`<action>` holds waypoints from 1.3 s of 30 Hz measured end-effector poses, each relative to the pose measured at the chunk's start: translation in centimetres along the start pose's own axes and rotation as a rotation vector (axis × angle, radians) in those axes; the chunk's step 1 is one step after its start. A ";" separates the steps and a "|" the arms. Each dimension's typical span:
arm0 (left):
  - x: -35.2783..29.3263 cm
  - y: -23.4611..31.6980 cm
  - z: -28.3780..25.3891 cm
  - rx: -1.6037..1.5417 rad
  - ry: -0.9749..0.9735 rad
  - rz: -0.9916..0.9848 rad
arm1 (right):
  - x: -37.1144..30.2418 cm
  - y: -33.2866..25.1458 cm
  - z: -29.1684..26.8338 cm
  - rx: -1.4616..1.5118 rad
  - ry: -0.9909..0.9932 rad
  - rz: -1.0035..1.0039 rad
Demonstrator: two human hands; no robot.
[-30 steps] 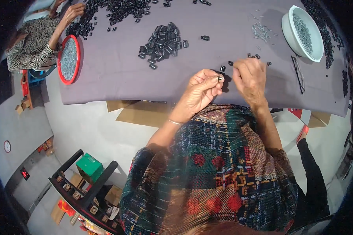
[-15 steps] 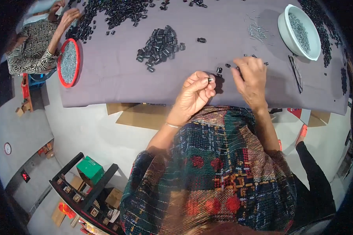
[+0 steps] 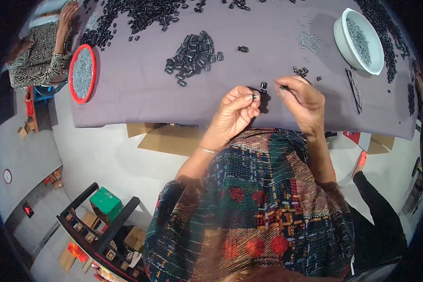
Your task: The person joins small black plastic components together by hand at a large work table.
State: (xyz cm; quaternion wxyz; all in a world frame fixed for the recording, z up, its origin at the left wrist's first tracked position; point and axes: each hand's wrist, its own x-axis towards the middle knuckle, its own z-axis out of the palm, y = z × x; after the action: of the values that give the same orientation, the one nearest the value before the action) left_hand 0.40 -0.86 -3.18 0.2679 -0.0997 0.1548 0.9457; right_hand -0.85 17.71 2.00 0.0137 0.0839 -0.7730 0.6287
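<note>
My left hand (image 3: 234, 113) is raised over the near edge of the grey cloth-covered table (image 3: 136, 94) and pinches a small black part (image 3: 254, 97) with a metal tip between thumb and fingers. My right hand (image 3: 304, 101) is just to its right, with its fingertips closed on another small dark piece (image 3: 284, 87). A single black part (image 3: 263, 85) lies on the cloth between the two hands. A few more black parts (image 3: 301, 71) sit just beyond my right hand.
A pile of black parts (image 3: 192, 57) lies ahead at left. A white bowl (image 3: 347, 44) of metal pins stands far right, with loose pins (image 3: 308, 38) beside it. A red-rimmed tray (image 3: 82, 73) of pins sits left, by another person (image 3: 42, 47). More black parts (image 3: 136, 16) spread along the far side.
My hands have drawn slightly apart. The left hand has turned the small part toward me, and the right hand has shifted right with a piece in its fingertips.
</note>
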 end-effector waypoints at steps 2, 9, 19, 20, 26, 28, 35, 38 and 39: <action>-0.1 0.2 0.3 0.012 0.010 0.004 | -0.4 -0.6 0.0 0.139 -0.020 0.024; 0.6 0.5 2.1 -0.016 -0.055 0.010 | -1.6 0.6 -0.3 0.396 0.045 0.130; 0.8 0.6 3.8 0.171 -0.035 -0.023 | -2.6 -0.2 -0.2 0.365 0.164 0.084; 0.9 0.5 3.8 0.176 -0.034 -0.029 | -2.7 0.0 -0.3 0.364 0.168 0.084; 0.7 0.5 4.2 0.184 -0.034 -0.028 | -2.9 -0.2 -0.8 0.129 0.114 0.032; 0.7 0.4 4.2 0.179 -0.032 -0.028 | -2.8 -0.4 -0.6 0.161 0.116 -0.003; 0.8 0.2 4.3 0.194 -0.005 -0.019 | -2.8 -1.0 -0.3 0.390 0.152 0.119; 0.8 0.1 4.5 0.184 -0.012 -0.001 | -2.9 -1.3 -0.4 0.377 0.114 0.168; 0.8 0.1 4.5 0.168 -0.023 0.015 | -2.9 -1.6 -0.4 0.317 0.118 0.160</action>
State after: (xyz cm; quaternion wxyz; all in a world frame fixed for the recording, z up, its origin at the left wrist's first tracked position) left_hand -0.79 0.95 0.83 0.2702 -0.0648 0.2313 0.9324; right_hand 2.17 18.16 3.25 -0.0045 -0.0137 -0.6662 0.7456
